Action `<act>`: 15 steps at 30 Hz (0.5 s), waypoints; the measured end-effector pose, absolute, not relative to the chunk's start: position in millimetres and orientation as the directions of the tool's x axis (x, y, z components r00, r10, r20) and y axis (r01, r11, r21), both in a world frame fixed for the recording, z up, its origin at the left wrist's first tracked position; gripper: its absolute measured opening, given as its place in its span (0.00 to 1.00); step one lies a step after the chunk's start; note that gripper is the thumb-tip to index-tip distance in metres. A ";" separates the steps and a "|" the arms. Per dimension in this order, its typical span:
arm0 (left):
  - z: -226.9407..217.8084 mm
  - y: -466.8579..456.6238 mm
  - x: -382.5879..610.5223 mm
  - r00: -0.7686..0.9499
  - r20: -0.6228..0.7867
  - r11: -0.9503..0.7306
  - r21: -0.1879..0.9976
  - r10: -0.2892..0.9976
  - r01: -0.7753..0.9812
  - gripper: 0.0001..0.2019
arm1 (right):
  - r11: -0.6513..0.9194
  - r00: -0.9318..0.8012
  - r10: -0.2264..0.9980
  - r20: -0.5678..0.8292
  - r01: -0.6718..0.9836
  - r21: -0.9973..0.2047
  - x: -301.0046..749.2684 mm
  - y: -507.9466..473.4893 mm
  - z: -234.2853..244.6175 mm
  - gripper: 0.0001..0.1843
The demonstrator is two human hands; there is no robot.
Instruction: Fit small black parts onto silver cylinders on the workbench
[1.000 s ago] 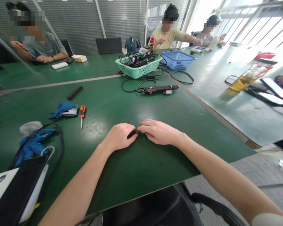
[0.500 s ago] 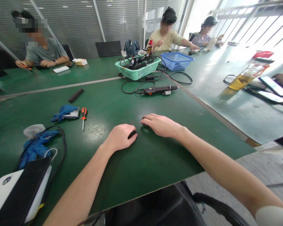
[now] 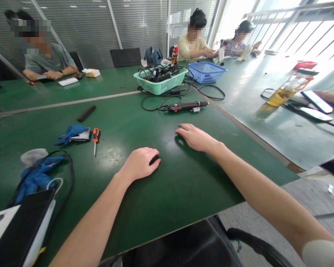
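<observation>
My left hand [image 3: 142, 162] rests on the green table [image 3: 167, 200] with its fingers curled. A small black patch shows between its thumb and fingers; whether it is a thing or deep shadow I cannot make out. My right hand [image 3: 193, 136] is held just over the table, palm down, fingers loosely stretched and nothing seen in them. Beyond it lies a black electric screwdriver [image 3: 187, 106] with a cable. Left of my left hand is a screwdriver [image 3: 95, 136] with an orange and black handle.
Blue gloves [image 3: 74, 133], a dark bar [image 3: 86, 113] and a black phone [image 3: 25, 226] on a white device lie to the left. A green basket [image 3: 167, 86] of tools and a blue basket [image 3: 207, 74] stand further back. A bottle [image 3: 281, 95] is at right. Several people sit around.
My right hand has moved forward and to the right, away from my left hand. My left hand has stayed in place. The people across the table have shifted their hands.
</observation>
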State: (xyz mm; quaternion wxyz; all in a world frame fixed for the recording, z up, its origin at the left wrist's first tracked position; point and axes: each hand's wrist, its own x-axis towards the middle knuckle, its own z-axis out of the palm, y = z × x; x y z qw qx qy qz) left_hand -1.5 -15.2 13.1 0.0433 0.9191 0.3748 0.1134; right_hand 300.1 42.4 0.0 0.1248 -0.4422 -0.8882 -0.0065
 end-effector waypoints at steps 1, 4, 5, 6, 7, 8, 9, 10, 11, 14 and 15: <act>12.6 -14.7 -1.8 0.695 0.176 -0.717 0.166 0.697 0.677 0.10 | 0.563 -0.532 0.812 0.241 0.822 -0.086 311.3 56.1 -4.4 0.25; 11.2 -13.0 -2.9 0.695 0.179 -0.718 0.168 0.696 0.676 0.10 | 0.409 -0.377 0.880 0.290 0.911 -0.057 341.4 97.2 -17.8 0.23; 10.9 -12.4 -3.1 0.693 0.181 -0.716 0.171 0.698 0.677 0.10 | 0.368 -0.334 0.891 0.307 0.928 -0.058 348.7 108.9 -21.3 0.23; 10.6 -12.0 -3.4 0.694 0.182 -0.718 0.176 0.697 0.674 0.09 | 0.339 -0.302 0.898 0.321 0.939 -0.064 354.4 118.8 -24.1 0.23; 10.5 -11.8 -3.5 0.692 0.184 -0.716 0.180 0.698 0.674 0.09 | 0.323 -0.282 0.900 0.333 0.944 -0.072 358.4 126.5 -26.1 0.24; 10.4 -11.8 -3.6 0.690 0.186 -0.715 0.183 0.700 0.675 0.09 | 0.312 -0.267 0.899 0.348 0.947 -0.080 361.0 132.2 -27.2 0.25; 10.4 -11.9 -3.6 0.688 0.186 -0.713 0.187 0.701 0.676 0.09 | 0.306 -0.255 0.896 0.364 0.948 -0.089 362.6 135.8 -27.5 0.26; 10.4 -12.2 -3.5 0.685 0.187 -0.710 0.189 0.704 0.678 0.09 | 0.299 -0.242 0.891 0.385 0.949 -0.096 363.5 137.9 -27.4 0.28; 10.4 -12.5 -3.4 0.684 0.186 -0.709 0.191 0.706 0.679 0.09 | 0.289 -0.226 0.883 0.411 0.952 -0.100 364.1 138.8 -27.1 0.31; 10.1 -12.8 -3.0 0.683 0.184 -0.707 0.193 0.707 0.680 0.09 | 0.273 -0.198 0.865 0.461 0.957 -0.100 366.3 139.9 -27.3 0.33; 10.1 -12.6 -2.9 0.682 0.183 -0.706 0.193 0.708 0.681 0.09 | 0.277 -0.202 0.865 0.459 0.955 -0.102 367.8 140.9 -28.0 0.33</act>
